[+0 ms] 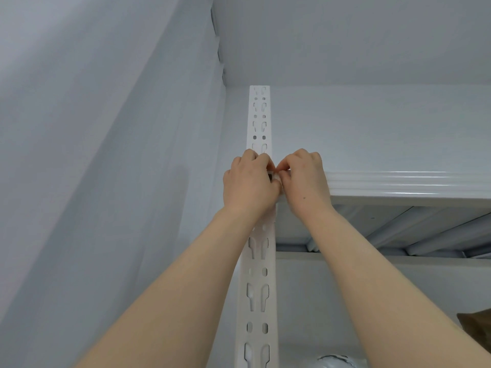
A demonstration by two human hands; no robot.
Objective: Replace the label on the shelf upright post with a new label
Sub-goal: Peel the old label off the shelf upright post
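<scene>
A white slotted shelf upright post (259, 120) runs up the middle of the head view. Both my hands are raised against it at the level of the top shelf. My left hand (248, 184) and my right hand (305, 177) meet fingertip to fingertip over the post, fingers curled, pinching a small white label (276, 176) between them. Only a sliver of the label shows, with a dark spot beside it. My hands hide the rest of it and that stretch of the post.
A white metal shelf (398, 184) runs right from the post, its ribbed underside visible below. A pale wall fills the left. A brown object (475, 328) sits at the right edge and a round grey object (334, 361) at the bottom.
</scene>
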